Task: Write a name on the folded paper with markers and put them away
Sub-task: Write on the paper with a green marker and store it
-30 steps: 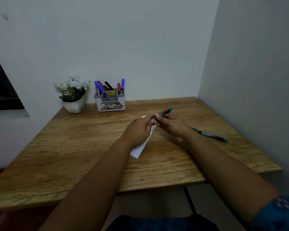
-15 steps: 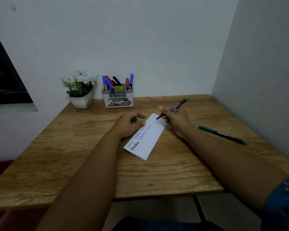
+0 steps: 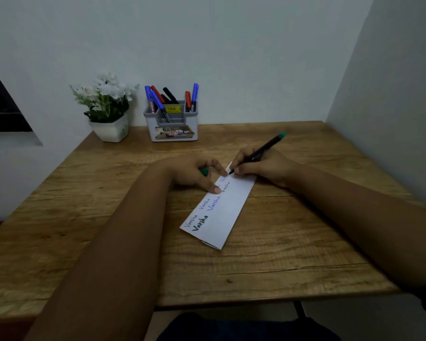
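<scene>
A long white folded paper (image 3: 228,212) lies slanted on the wooden desk (image 3: 293,242), with a name written on it several times in black and blue. My left hand (image 3: 194,173) holds a green cap (image 3: 204,172) in its curled fingers, and its fingertips press down on the paper's left edge. My right hand (image 3: 263,168) grips a black marker with a green end (image 3: 266,146), whose tip touches the far end of the paper.
A grey marker holder (image 3: 171,124) with several blue, red and black markers stands at the back of the desk. A white pot of white flowers (image 3: 108,119) sits to its left. Walls close the desk in behind and on the right.
My hands were together at the marker a second ago; they then parted. The left hand, holding the cap, settled on the paper, and the right brought the marker tip down onto the paper's far end.
</scene>
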Available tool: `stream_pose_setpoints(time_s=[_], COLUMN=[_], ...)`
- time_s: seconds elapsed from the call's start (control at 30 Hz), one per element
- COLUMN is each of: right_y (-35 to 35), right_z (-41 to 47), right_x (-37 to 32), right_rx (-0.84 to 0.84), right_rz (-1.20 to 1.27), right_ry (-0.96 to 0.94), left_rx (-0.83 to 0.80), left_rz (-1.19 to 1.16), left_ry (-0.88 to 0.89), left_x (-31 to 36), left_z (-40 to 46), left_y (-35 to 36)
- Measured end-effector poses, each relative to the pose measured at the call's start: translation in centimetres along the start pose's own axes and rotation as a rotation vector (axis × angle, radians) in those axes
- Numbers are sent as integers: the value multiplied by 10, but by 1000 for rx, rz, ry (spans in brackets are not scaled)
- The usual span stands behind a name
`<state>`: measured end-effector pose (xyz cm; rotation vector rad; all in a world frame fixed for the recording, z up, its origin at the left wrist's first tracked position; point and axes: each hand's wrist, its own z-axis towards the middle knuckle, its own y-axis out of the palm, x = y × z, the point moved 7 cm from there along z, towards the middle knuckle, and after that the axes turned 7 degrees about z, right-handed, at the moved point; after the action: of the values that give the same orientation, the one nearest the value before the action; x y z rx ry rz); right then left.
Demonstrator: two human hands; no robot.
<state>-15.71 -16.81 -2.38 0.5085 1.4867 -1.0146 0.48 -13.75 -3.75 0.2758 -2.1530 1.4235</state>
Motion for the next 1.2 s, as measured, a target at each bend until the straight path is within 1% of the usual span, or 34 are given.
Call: stream_pose_setpoints(time_s=[0.07, 0.13, 0.2, 0.37, 0.5, 0.6, 0.73, 0.87, 1.0, 1.1, 1.2], right_y=[-2, -4, -3, -5, -3, -5, -4, -3, 1, 0, -2], right_z=[1, 0, 1, 7, 7, 8, 10, 9, 8, 9, 9], right_x=[0, 0, -2, -1, -1, 0, 2, 0, -1, 0, 1], right_rx=[16, 70, 69, 70, -7, 8, 30, 36, -7, -9, 15], right_rz=[-27, -38, -67, -107, -122, -85, -217, -239, -269, -308, -261], right_ry=[-42, -94, -136, -128, -136, -115, -116, -114, -92, -84, -88], left_rx=[0, 10, -1, -35, -39, -41, -37, -46, -51, -51, -52], left_rz=[26, 71, 108, 147, 127, 103, 93, 79, 83, 85, 68], left_ry=[-19, -14, -3, 19, 4, 11, 19, 22, 26, 24, 20], left_x=[5, 6, 4, 3, 1, 2, 2, 3, 5, 7, 9], left_z=[5, 9, 11, 11, 12, 12, 13, 13, 11, 8, 5], left_y=[-5, -9, -10, -10, -9, -8, -8, -8, -9, -8, -8])
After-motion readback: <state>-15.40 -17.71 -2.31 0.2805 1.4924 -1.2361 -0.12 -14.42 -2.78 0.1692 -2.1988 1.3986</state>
